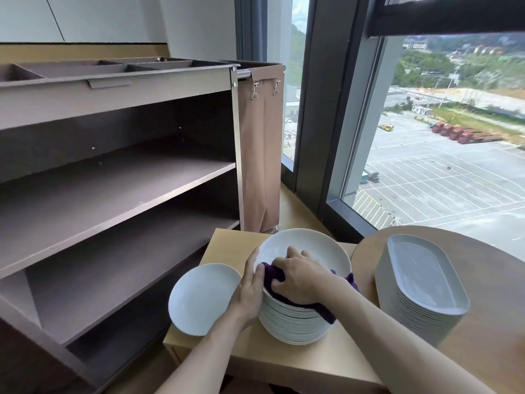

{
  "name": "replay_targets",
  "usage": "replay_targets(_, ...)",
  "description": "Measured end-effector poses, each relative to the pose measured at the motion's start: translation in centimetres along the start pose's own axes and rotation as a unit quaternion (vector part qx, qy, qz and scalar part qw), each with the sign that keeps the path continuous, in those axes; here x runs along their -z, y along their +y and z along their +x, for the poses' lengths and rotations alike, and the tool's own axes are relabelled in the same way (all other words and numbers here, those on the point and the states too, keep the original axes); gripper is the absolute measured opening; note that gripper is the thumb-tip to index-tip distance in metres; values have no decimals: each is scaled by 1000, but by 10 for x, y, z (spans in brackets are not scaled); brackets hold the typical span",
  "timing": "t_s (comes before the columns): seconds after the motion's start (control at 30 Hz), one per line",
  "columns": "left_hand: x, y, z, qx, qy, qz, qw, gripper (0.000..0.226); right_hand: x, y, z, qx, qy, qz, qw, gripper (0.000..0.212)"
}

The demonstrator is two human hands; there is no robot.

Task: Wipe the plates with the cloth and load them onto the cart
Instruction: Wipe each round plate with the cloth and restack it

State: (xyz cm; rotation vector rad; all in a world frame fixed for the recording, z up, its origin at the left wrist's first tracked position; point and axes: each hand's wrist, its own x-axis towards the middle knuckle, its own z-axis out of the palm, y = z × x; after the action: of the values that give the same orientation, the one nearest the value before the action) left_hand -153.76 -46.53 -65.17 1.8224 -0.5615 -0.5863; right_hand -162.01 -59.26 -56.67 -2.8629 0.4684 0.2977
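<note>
Window-side bench (284, 362) carries the plate stack (295, 325); atop it the right hand (301, 280) grips the cloth (274, 274), while the left hand (250, 291) clasps the stack's rim. Left of the stack, the cart (113, 177) shows no plates: barely begun.

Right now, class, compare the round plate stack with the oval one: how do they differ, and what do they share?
Shape: the round stack holds circular plates; the oval stack holds long ovals. Place: the round stack sits on the small table, the oval stack on the round table. State: the left hand holds the round stack while the right hand presses a cloth into it; the oval stack is untouched. Both are tall, pale.
</note>
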Motion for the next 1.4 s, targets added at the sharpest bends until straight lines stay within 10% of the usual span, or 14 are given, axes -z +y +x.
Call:
replay_targets(0.63,-3,1,4,3,0,1,1000,50,-8,41,30,-77,143,-71,984,37)
replay_targets(1.4,3,3,-5,-30,-24,-1,999,62,-16,-14,-21,-28,100,-40,994,39)
